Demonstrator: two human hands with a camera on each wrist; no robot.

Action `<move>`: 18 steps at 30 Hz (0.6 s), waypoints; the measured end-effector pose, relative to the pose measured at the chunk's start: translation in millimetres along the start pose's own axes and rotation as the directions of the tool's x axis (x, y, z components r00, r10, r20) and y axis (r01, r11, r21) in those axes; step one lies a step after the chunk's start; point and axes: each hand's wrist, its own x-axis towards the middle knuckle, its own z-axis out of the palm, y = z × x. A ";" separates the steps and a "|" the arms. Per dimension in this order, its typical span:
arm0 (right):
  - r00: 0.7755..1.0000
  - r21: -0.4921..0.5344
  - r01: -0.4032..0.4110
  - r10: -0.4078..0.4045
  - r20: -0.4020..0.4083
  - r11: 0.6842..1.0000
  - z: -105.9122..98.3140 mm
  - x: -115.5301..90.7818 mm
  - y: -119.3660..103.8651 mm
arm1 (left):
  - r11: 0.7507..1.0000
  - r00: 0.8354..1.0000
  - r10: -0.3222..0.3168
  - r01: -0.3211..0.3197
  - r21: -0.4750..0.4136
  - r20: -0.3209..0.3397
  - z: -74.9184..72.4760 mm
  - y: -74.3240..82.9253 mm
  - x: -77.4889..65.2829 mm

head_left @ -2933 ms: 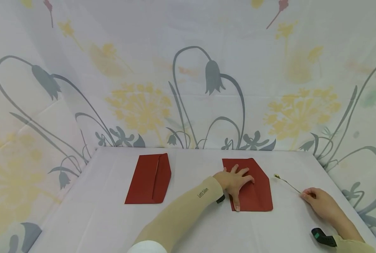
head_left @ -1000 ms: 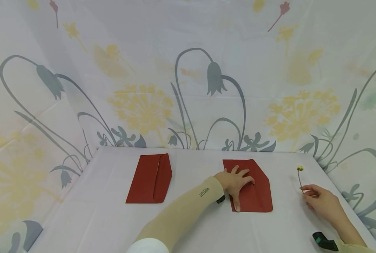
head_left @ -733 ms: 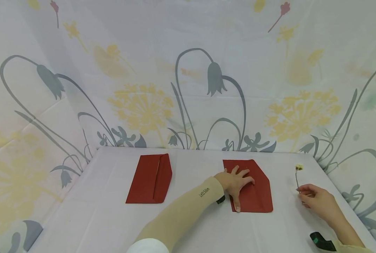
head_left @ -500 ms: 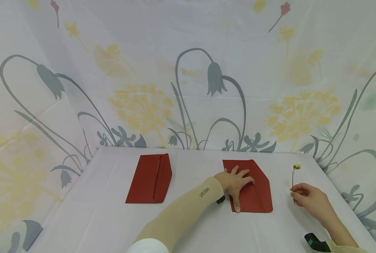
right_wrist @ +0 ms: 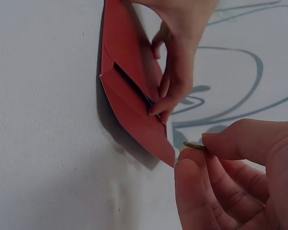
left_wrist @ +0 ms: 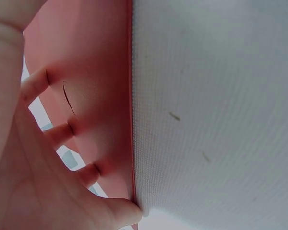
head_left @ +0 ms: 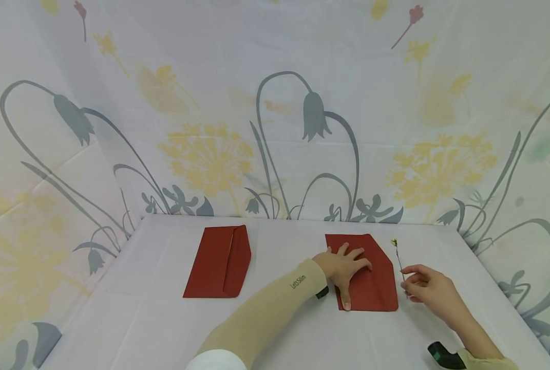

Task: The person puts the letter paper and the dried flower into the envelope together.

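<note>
My left hand (head_left: 346, 264) is spread over the right-hand red envelope (head_left: 383, 293), its fingertips pressing on the paper and its thumb at the near edge. The left wrist view shows those fingertips against the red paper (left_wrist: 101, 72). Between thumb and fingers, my right hand (head_left: 434, 295) pinches the thin stem of a small yellow flower (head_left: 394, 242), which stands nearly upright just right of the envelope's flap. In the right wrist view the stem end (right_wrist: 196, 146) shows at the fingertips, and a dark slit (right_wrist: 132, 84) runs along the envelope between pocket and flap.
A second red envelope (head_left: 216, 262), its flap to the right, lies on the left part of the white-covered table (head_left: 131, 318). Behind the table hangs a flower-printed cloth (head_left: 275, 128). Each wrist carries a black device, the right one (head_left: 446, 355) showing more.
My right hand has lifted the flower from lying slantwise to nearly upright, then carried it left to beside the right-hand envelope. My left hand and both envelopes have stayed put.
</note>
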 end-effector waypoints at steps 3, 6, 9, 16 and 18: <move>1.000 -0.011 0.009 -0.009 0.012 1.000 2.1 1.0 -0.3 | 1.000 1.000 0.005 -0.005 -0.001 -0.003 -0.6 0.2 -0.1; 0.999 -0.048 0.020 -0.018 0.034 0.999 3.4 0.9 0.1 | 1.000 1.000 0.006 -0.006 -0.002 -0.004 -0.4 0.6 -0.3; 0.998 -0.123 0.036 -0.030 0.046 0.992 3.5 0.7 2.0 | 1.000 1.000 0.006 -0.006 -0.004 -0.005 -0.1 0.7 -0.7; 0.990 -0.314 0.138 -0.139 0.021 0.939 1.3 1.4 8.2 | 1.000 1.000 0.007 -0.008 -0.029 -0.013 -0.5 0.0 -2.2; 0.986 -0.346 0.159 -0.164 0.016 0.924 -0.2 1.6 8.4 | 1.000 1.000 0.007 -0.007 -0.027 -0.017 -0.1 0.1 -2.2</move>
